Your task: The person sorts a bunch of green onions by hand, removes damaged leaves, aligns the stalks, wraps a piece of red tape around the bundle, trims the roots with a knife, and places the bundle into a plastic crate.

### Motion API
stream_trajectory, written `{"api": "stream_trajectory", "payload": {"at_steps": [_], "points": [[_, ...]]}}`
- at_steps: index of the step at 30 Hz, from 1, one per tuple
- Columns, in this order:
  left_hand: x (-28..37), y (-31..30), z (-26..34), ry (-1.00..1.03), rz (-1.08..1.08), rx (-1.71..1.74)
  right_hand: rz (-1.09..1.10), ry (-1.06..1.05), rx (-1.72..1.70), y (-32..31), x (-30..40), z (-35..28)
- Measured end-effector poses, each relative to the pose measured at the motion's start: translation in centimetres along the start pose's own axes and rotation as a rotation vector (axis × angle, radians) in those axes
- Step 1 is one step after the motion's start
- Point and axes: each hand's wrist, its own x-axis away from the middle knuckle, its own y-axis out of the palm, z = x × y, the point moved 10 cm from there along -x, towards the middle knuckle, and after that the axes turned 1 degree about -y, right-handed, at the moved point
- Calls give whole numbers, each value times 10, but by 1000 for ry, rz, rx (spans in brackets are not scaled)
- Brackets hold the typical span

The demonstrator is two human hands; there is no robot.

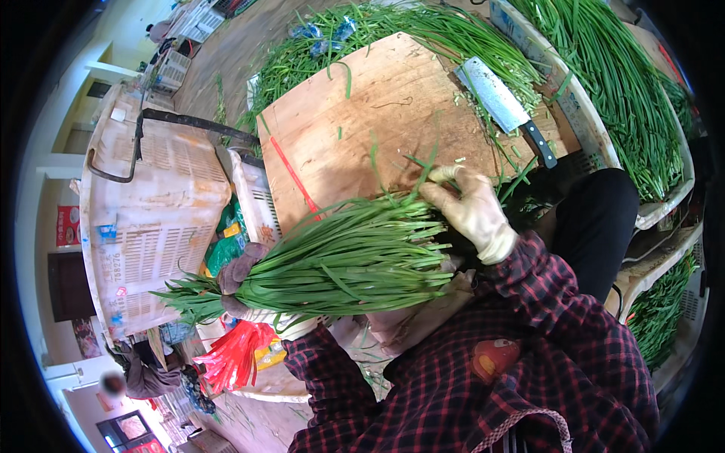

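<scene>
My left hand (237, 280), in a dark glove with a pale cuff, is wrapped around the leafy end of a thick bunch of garlic chives (334, 266). The bunch lies across in front of me, its cut stem ends pointing right. My right hand (467, 209), in a whitish rubber glove, is just above the stem ends. Its thumb and forefinger pinch a loose green leaf blade (430, 161), slightly blurred. Behind the bunch is a worn wooden board (357, 124) with leaf scraps on it. A cleaver (501, 102) rests at the board's right side, its black handle towards me.
Loose chives (277, 79) are heaped behind the board. A white plastic crate (589, 119) full of chives stands at right, with another crate (628, 283) below it. Stacked crates (153, 226) stand at left. Red plastic ties (238, 354) hang below my left hand. A person (150, 368) is farther off.
</scene>
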Motion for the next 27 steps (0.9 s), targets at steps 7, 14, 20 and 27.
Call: {"api": "stream_trajectory", "payload": {"at_steps": [7, 14, 20, 27], "points": [[2, -31, 24, -39, -194, -20, -59, -203, 403, 19, 25, -1], [13, 8, -9, 34, -226, -228, -355, 260, -152, 53, 21, 54], [13, 25, -19, -79, -23, -599, -2, 232, -57, 10, 30, 52], [18, 23, -9, -94, -116, -406, -319, 339, 1190, -100, 64, 143]]}}
